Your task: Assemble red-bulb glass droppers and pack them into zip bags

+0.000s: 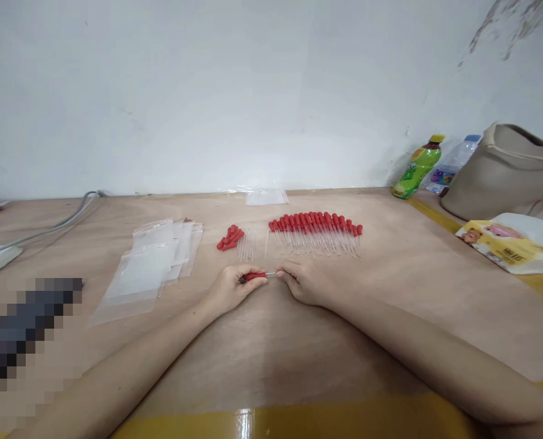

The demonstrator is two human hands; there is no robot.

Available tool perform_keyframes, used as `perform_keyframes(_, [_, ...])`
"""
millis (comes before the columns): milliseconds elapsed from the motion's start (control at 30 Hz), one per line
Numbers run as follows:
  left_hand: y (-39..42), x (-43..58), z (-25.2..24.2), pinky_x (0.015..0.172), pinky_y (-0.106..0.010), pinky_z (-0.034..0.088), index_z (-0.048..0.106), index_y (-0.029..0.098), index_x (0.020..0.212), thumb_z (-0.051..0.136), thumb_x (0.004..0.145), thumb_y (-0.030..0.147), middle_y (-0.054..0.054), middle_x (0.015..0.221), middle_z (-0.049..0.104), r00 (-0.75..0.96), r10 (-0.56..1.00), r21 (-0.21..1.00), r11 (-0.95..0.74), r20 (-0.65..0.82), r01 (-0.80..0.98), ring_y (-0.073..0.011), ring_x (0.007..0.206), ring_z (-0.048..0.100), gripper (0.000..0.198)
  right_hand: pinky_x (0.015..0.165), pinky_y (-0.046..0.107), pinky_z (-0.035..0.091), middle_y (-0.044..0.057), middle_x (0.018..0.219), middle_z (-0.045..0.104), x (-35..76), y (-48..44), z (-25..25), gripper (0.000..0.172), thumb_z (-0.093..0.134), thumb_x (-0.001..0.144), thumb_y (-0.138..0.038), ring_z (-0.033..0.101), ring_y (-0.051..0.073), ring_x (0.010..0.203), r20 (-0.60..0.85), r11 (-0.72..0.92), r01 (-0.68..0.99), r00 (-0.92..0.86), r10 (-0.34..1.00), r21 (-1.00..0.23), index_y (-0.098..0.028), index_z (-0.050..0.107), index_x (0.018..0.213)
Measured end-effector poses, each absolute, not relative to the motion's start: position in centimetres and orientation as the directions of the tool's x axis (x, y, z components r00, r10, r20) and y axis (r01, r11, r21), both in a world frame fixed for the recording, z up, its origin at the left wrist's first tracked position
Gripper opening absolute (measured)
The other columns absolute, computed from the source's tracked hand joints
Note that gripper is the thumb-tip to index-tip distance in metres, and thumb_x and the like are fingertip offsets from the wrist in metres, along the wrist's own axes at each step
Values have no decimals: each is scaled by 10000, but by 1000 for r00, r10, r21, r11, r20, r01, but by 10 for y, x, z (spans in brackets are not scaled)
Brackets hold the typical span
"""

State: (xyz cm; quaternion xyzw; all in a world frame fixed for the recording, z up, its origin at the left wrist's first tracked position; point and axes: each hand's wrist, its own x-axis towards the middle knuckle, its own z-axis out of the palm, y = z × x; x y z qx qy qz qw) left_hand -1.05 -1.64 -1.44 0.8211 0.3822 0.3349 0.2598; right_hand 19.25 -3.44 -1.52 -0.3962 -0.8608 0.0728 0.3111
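Just beyond the held dropper (pixel 258 275) — bulbs (pixel 230 238), tubes (pixel 247 245), bags (pixel 152 265).

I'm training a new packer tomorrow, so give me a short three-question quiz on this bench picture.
1. True or false: the left hand holds a dropper by its red bulb.
2. The clear bags lie: A) left of the loose bulbs; B) stacked on them; C) right of them.
3. Fill in: the right hand pinches the dropper's clear ____.
Key: 1 true; 2 A; 3 tube.
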Motion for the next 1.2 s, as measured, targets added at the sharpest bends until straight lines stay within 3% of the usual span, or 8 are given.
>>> perform_keyframes(167, [-12,-10,-15,634,-254,490,661,167,860,624,731,340,-36,809,676,456,828,727,-529,327,438,-147,694,610,219,682,245,396,51,780,592,195,-37,-2,207,414,864,-210,525,134,738,426,674,691,-544,724,-263,-153,600,795])
perform_keyframes(267, [-7,-11,-16,595,-254,488,620,162,985,654,698,344,-27,763,641,432,855,752,-480,285,452,-128,627,578,342,659,241,382,52,788,580,200,-38,9,187,442,839,-197,512,129,717,397,641,730,-529,750,-237,-151,595,742])
perform_keyframes(367, [-4,-11,-16,574,-246,481,572,151,1063,656,689,342,-20,761,589,426,865,771,-455,264,447,-110,603,542,428,594,217,366,36,738,595,207,-31,19,154,464,801,-170,513,113,644,357,512,780,-393,848,-358,-151,594,719])
perform_keyframes(500, [-4,-10,-14,589,-246,464,604,155,981,620,719,344,-22,761,567,467,843,715,-499,268,490,-115,638,524,323,548,214,358,14,603,601,212,-5,28,178,505,755,-246,536,121,582,269,214,813,-74,960,-542,-159,587,623])
perform_keyframes(567, [-4,-10,-13,588,-246,460,612,154,948,611,724,342,-24,756,570,476,840,700,-503,260,506,-120,647,525,293,560,218,365,17,598,610,209,9,29,212,511,739,-281,560,136,613,242,96,814,56,969,-573,-168,575,571])
perform_keyframes(833, [-6,-10,-11,583,-250,461,613,150,915,601,723,336,-19,723,569,479,836,698,-510,266,502,-122,640,519,267,659,290,413,80,821,660,179,40,17,256,462,757,-363,606,222,819,200,-137,904,233,952,-405,-195,652,721])
perform_keyframes(1033, [-6,-10,-12,568,-244,455,611,154,922,599,729,338,-20,732,565,486,833,701,-512,264,497,-123,641,521,267,667,334,426,111,852,652,176,39,13,333,422,796,-414,608,258,838,190,-158,939,222,956,-304,-170,648,823])
perform_keyframes(1200, [-7,-9,-14,557,-235,446,579,172,939,595,735,322,-4,746,520,438,838,676,-530,325,512,-105,602,503,254,692,332,419,105,879,648,166,32,16,362,392,822,-452,599,240,854,211,-66,962,125,969,-267,-181,628,866])
